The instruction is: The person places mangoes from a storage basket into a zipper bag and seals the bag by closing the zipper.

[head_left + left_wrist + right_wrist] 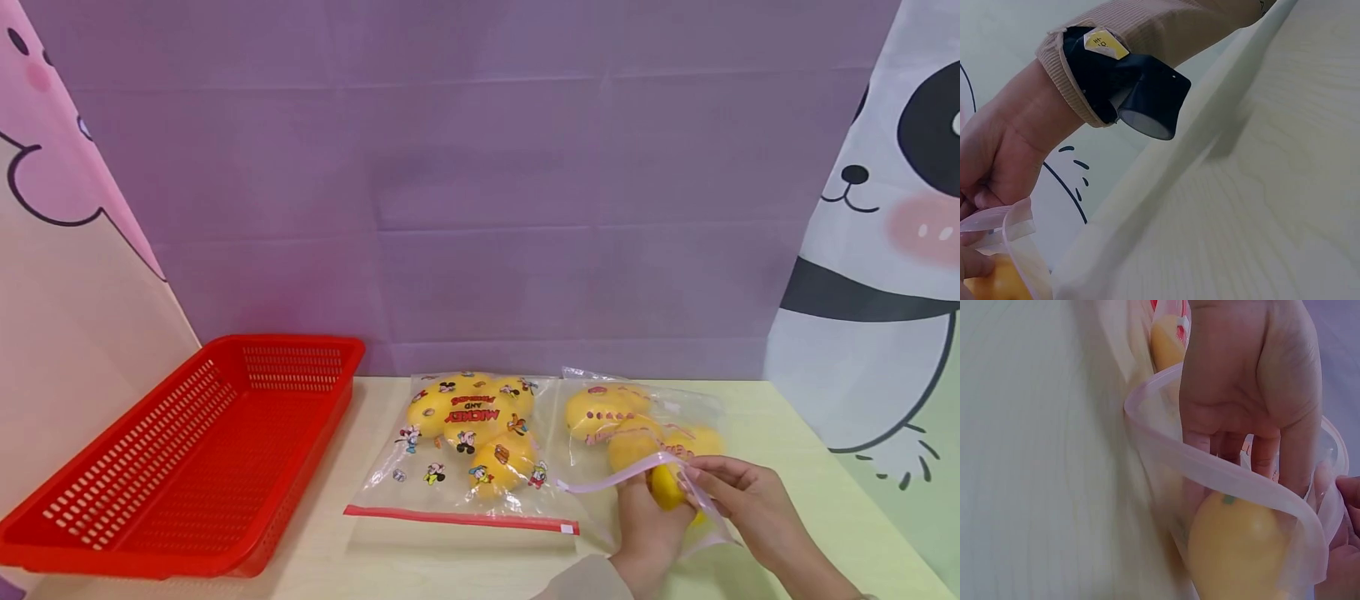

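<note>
A clear zip bag with a pale pink strip along its mouth lies at the right, several yellow fruits inside. My left hand reaches into this mouth, its fingers around a smooth yellow fruit; the bag partly hides the fingertips. In the right wrist view, a yellow fruit with a small green stem spot shows behind the pink strip, below my left hand. My right hand pinches the right edge of the bag's mouth. The left wrist view shows the right hand at the pink strip.
Left of the open bag lies a second clear bag with cartoon prints, a red slider strip and several yellow fruits. A red perforated basket stands at the far left. The pale wooden table ends at a purple backdrop.
</note>
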A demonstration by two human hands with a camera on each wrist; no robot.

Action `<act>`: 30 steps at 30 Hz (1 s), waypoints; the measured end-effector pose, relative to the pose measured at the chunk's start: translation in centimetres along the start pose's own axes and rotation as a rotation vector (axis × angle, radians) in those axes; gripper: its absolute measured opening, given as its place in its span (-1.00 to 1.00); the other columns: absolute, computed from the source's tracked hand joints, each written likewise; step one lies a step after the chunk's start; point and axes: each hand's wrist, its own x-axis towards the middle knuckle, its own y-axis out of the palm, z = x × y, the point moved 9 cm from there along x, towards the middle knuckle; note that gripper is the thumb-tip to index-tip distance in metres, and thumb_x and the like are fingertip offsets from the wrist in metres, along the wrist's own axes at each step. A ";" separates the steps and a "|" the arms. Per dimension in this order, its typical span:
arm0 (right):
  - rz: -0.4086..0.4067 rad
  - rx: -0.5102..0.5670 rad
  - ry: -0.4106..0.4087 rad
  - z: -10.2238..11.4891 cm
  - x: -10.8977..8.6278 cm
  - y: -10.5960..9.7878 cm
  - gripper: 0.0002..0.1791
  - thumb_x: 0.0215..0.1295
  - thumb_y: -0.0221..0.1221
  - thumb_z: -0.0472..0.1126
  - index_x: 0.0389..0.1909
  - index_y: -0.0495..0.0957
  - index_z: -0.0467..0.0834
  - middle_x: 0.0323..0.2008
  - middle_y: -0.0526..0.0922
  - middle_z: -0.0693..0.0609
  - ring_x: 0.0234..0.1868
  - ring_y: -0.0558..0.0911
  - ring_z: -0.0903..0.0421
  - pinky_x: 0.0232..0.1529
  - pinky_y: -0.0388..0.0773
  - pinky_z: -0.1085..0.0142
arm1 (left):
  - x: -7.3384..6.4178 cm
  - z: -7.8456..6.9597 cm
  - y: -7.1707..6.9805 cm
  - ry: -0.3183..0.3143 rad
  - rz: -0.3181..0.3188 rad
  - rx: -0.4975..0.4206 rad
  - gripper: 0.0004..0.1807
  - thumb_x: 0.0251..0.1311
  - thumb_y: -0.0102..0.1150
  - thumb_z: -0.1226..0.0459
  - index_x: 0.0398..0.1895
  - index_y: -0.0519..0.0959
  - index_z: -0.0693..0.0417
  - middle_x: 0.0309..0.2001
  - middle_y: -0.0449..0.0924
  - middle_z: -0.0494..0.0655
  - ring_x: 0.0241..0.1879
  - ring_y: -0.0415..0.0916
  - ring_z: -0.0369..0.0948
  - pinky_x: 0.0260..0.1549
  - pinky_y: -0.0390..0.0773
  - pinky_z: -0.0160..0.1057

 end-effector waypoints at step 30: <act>-0.117 -0.155 0.130 -0.4 -0.3 -1.6 -0.80 0.30 0.13 -0.30 -0.36 0.69 0.01 -0.40 0.71 0.24 -0.35 0.68 0.31 -0.31 0.62 0.45 | -3.7 -1.1 -3.8 -0.130 0.347 0.127 -0.44 -0.18 0.38 0.46 0.00 0.49 0.04 -0.07 0.44 -0.15 -0.15 0.41 -0.16 -0.16 0.53 -0.17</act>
